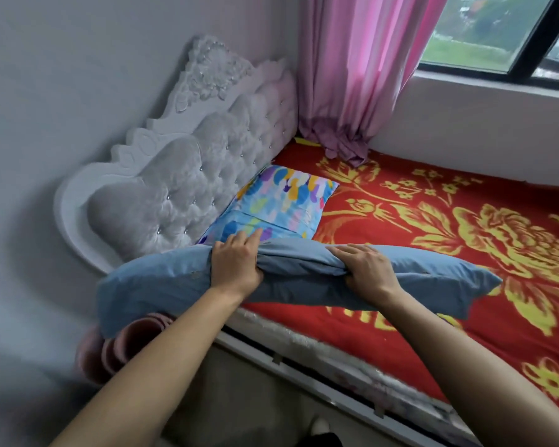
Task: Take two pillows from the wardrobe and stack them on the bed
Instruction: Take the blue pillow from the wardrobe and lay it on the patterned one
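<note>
A plain blue pillow (162, 285) hangs in the air over the near edge of the bed (433, 253), held lengthwise. My left hand (236, 266) grips its top edge left of the middle. My right hand (365, 269) grips the same edge to the right. Behind it, a pillow with a colourful brush-stroke print (284, 201) lies flat on the red and yellow flowered blanket, against the headboard. The blue pillow hides the print pillow's near edge.
A white tufted headboard (188, 175) stands along the left wall. A pink curtain (352, 91) hangs down onto the bed's far corner under a window (497, 33). Pink rolled items (126, 343) sit on the floor by the bed frame.
</note>
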A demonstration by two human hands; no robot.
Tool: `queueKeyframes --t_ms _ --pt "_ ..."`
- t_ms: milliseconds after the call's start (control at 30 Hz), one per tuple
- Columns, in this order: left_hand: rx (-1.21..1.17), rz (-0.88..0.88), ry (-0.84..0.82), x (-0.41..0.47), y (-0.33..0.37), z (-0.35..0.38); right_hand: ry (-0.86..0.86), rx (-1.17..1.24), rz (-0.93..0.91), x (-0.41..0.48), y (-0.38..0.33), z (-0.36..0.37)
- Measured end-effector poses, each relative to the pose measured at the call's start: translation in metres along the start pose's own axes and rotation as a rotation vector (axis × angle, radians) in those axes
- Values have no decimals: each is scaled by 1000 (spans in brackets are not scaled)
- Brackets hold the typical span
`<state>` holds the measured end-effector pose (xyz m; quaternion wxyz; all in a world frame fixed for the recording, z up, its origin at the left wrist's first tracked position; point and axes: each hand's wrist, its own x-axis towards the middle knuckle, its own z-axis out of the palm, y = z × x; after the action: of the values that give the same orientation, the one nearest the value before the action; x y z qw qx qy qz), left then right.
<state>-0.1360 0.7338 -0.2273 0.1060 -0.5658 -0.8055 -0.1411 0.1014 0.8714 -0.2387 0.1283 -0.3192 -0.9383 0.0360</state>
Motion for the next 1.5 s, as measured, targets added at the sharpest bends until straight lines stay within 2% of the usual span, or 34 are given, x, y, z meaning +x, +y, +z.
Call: queueKeyframes --t_ms 300,433,567,733,867,967,1033,1100,1133,1267,1333,1400,1467,1500 --pt "-25 26 -215 153 3 66 -2 -79 -7 139 101 22" --pt "20 108 -202 224 5 80 51 -91 -14 201 143 18" --pt "-81 44 -197 268 12 91 155 -115 15 246 166 22" --pt "-276 -12 -82 310 11 118 302 -151 55 292 189 41" --pt "-479 -114 -66 356 0 145 394 -135 237 326 188 59" --pt "-621 -186 -154 389 -15 174 455 -22 558 353 179 85" --pt "-774 -238 -220 408 -29 192 494 181 798 372 173 108" --pt "-932 -321 -262 427 -44 207 428 429 970 389 169 137" --pt "-1009 -373 -288 437 -54 219 387 500 998 396 167 154" --pt "-1273 -575 -381 461 -103 279 319 378 933 422 152 225" --pt "-1272 -665 -431 461 -136 318 241 364 895 434 142 266" --pt "-1183 -733 -488 455 -167 353 -7 459 840 439 133 308" --pt "-969 -768 -583 448 -196 385 -316 489 771 435 129 349" --pt "-858 -760 -634 446 -211 399 -393 463 721 432 128 364"
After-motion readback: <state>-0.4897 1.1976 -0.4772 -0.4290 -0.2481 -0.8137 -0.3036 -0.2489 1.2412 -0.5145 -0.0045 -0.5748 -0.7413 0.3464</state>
